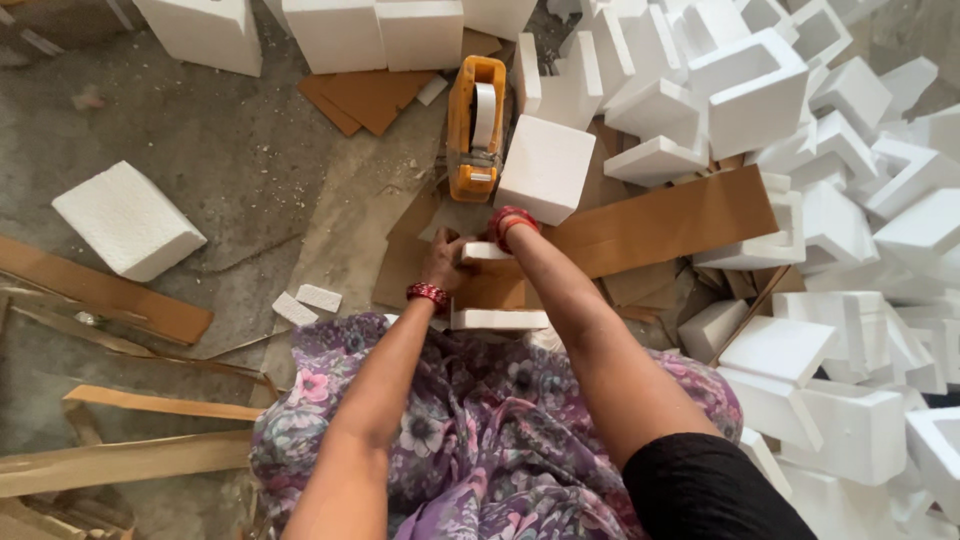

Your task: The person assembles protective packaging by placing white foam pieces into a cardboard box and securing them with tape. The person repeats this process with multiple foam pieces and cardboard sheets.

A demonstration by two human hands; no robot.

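A: Head view looked straight down, so what lay far left of the fingers?

B: Well out to the left of them sat a lone white foam block [128, 220] on the grey floor [240, 150], with brown cardboard strips [100, 292] below it, and two small foam scraps [306, 303] lay nearer the left hand

A: And the left hand itself?

B: The left hand [443, 262], with a red bangle [428, 293] at its wrist, had its fingers curled against the left end of a cardboard-and-foam piece [497, 285] just in front of the lap; they looked wrapped on it, though the tips were hidden

A: The right one?

B: The right hand [497, 235] was mostly covered by its own wrist and red bangles [512, 221], so I could not tell how its fingers stood; it met the top of the same piece

A: Beyond the fingers?

B: Just past them stood an orange tape dispenser [475, 128] and, touching its right side, a white foam cube [546, 168]

A: To their right?

B: A long cardboard panel [668, 222] ran out from the right fingers, and a big heap of white foam corner pieces [850, 200] filled the space beyond it
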